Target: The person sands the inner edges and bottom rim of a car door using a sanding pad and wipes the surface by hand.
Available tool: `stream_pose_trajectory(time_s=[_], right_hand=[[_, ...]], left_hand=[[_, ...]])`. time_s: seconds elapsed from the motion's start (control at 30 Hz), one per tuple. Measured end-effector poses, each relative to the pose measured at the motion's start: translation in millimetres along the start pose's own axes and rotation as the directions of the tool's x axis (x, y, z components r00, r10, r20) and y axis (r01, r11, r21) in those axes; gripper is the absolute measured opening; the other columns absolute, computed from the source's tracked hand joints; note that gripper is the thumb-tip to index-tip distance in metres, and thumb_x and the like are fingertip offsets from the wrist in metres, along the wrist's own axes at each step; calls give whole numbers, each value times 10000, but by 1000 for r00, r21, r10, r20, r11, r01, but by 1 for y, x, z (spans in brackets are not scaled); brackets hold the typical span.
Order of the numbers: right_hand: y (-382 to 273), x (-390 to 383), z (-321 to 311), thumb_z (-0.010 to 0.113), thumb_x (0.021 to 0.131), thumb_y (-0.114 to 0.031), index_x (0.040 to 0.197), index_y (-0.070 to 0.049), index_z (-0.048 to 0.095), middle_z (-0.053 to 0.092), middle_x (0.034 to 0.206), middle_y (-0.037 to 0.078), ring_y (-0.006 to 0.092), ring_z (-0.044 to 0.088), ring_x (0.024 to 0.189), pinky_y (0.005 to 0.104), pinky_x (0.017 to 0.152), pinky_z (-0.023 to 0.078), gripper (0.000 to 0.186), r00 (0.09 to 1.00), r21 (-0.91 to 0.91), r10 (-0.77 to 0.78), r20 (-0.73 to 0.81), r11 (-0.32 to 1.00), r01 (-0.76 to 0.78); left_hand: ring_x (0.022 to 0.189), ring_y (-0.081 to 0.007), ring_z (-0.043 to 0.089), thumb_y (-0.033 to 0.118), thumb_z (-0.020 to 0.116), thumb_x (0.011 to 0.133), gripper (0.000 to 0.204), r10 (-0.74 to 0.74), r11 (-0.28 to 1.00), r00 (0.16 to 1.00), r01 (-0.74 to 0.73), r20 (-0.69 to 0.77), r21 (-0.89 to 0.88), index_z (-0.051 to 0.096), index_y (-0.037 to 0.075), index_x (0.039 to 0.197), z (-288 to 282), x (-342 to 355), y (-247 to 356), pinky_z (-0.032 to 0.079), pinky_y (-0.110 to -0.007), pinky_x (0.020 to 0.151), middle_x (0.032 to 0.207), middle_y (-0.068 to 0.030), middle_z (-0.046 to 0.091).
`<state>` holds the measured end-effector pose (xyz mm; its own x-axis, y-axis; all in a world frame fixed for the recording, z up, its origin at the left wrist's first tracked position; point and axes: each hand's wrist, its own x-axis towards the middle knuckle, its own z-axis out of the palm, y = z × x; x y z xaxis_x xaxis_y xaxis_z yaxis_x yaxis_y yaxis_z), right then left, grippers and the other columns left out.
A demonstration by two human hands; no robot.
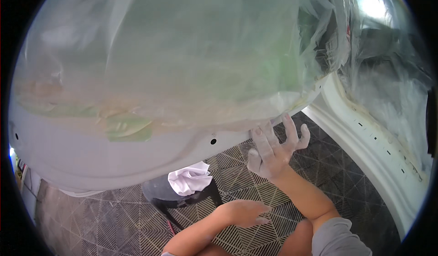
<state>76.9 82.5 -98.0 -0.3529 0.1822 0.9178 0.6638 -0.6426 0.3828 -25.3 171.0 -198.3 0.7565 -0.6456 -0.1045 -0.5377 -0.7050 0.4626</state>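
A white car door panel (137, 158) spans the left and middle, its upper part covered by clear plastic sheeting (182, 41) stuck down with pale green masking tape (129, 129). At the door's lower right edge is my right hand (271, 153), its fingers spread and coated in whitish dust. Its fingertips touch the edge, and nothing shows in its grasp. My left hand (248, 212) hangs lower, apart from the door, with fingers stretched out to the right and nothing visible in them. Part of its palm side is hidden.
A dark stool (159, 192) with a crumpled white cloth (189, 178) on it stands beneath the door. To the right curves the white car body frame (365, 137), with plastic-draped interior (388, 73) beyond. The dark floor (127, 224) has a ribbed diamond pattern.
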Motion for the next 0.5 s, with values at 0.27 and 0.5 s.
stream_pose_trajectory(time_s=[0.27, 0.5], right_hand=[[29, 4, -4, 487, 892, -297, 1152, -73, 663, 634, 1269, 65, 365, 430, 1262, 573, 1093, 176, 385, 998, 66, -42, -41, 997, 44], [13, 9, 2, 583, 870, -254, 1115, -182, 718, 666, 1258, 21, 350, 536, 1239, 578, 1047, 212, 289, 994, 158, 46, -101, 987, -30]], left_hand=[[1262, -354, 552, 480, 488, 1002, 616, -41, 999, 996, 41, 79, -4, 470, 50, 1442, 2, 2, 0, 442, -447, 1067, 1383, -187, 570], [1274, -352, 543, 483, 484, 1006, 614, -6, 1000, 998, 6, 69, -5, 473, 49, 1441, 3, 12, 5, 438, -442, 1075, 1390, -183, 567]])
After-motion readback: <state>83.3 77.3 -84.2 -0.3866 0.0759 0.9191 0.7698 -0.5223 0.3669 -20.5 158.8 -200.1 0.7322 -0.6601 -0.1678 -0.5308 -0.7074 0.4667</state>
